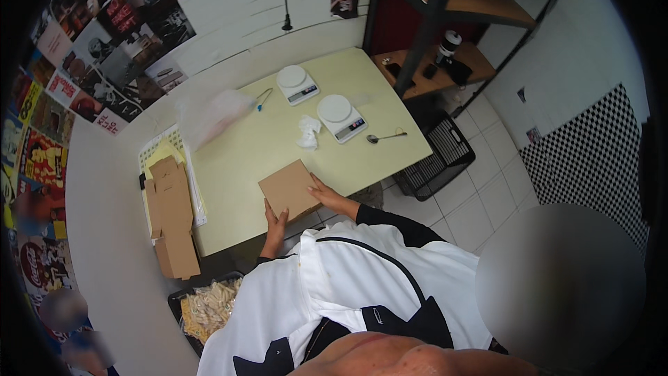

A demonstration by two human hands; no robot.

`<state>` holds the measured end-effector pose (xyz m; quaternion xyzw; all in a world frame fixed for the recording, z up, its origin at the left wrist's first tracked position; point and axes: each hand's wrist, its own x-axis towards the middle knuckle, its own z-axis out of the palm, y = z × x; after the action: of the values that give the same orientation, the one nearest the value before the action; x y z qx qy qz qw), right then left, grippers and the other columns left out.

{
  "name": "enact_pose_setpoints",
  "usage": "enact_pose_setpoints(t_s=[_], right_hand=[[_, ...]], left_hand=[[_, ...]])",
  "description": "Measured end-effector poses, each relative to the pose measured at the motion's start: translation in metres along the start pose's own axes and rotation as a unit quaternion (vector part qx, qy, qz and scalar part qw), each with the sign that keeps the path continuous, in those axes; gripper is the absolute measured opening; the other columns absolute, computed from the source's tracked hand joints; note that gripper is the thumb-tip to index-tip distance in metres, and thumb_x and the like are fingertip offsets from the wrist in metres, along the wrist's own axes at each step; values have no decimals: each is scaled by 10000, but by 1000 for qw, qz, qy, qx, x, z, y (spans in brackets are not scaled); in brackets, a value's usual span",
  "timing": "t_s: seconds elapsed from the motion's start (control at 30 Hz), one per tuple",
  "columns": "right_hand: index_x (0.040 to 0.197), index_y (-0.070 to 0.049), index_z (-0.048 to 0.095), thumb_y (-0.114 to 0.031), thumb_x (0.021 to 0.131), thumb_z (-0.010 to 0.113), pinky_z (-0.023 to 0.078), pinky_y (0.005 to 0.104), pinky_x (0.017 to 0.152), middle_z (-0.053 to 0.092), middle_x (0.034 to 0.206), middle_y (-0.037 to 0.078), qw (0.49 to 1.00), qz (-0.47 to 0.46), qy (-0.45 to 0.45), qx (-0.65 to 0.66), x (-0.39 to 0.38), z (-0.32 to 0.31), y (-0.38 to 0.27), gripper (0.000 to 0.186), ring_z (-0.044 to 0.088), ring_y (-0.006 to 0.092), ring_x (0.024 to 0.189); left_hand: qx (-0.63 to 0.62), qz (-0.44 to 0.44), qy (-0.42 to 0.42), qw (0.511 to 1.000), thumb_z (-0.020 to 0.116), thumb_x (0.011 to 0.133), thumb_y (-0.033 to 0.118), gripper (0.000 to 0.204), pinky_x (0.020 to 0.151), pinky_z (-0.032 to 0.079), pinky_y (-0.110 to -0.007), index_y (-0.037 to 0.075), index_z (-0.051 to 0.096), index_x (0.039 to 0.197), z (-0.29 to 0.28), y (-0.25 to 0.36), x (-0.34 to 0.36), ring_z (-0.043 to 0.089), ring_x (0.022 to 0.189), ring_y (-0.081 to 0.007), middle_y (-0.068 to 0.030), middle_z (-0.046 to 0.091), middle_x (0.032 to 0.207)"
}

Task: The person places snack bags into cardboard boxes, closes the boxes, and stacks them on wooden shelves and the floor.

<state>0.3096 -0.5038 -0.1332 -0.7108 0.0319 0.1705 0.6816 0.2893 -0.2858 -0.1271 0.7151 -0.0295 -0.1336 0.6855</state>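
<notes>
Flat cardboard box (289, 189) at table's (243, 153) near edge, unfolded as yet, gripped by left hand (275, 226) on its lower-left edge and right hand (327, 193) on its right side; stack of blanks (171, 212) untouched at left.

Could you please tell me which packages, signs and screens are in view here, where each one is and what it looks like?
Flat brown cardboard box: near table edge, held by left hand and right hand.
Stack of flattened cardboard boxes: table's left end, brown.
Two white kitchen scales: far side, round platforms, small dark screens.
Posters: left wall, overlapping, colourful.
Clear plastic bag: far left of table.
</notes>
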Motion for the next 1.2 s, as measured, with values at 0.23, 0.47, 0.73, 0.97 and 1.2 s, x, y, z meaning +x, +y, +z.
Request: enact_pose_setpoints(t_s=[0.23,0.47,0.73,0.97,1.2], right_hand=[[1404,-37,246,-291,899,529,249,314,1043,294,1419,170,989,24,129,75,-68,-4,11,632,279,235,1304],[1397,30,98,-404,797,654,371,418,971,214,1404,234,957,42,261,122,-163,-10,5,926,292,349,1277],[1410,-35,114,-320,718,727,146,512,1078,152,1428,226,890,-50,352,-285,-238,-21,-15,968,132,394,1338],[1309,-225,422,-119,697,658,114,597,1054,348,1376,51,745,-167,351,-543,-246,-87,-30,664,281,274,1294],[1224,-184,509,-167,644,665,211,549,1032,456,1268,58,691,-281,382,-546,-243,-243,-65,600,382,267,1208]], left_hand=[[-71,-165,-38,983,496,892,362,772,760,482,-402,263,-42,1437,47,42,-45,391,1172,-301,-136,228,1407],[-74,-133,-73,986,498,882,386,791,691,488,-354,242,-46,1438,91,53,-68,476,1032,-261,-133,283,1360],[-52,-131,-115,983,501,886,372,798,670,479,-327,223,-57,1437,146,73,-83,480,1033,-247,-136,273,1367],[-46,-125,-186,974,474,895,377,795,690,494,-339,223,-90,1432,223,109,-60,472,1062,-255,-122,231,1394],[-94,-22,-215,972,447,929,270,712,765,499,-362,207,-46,1439,326,139,-13,446,1134,-274,-107,127,1443]])
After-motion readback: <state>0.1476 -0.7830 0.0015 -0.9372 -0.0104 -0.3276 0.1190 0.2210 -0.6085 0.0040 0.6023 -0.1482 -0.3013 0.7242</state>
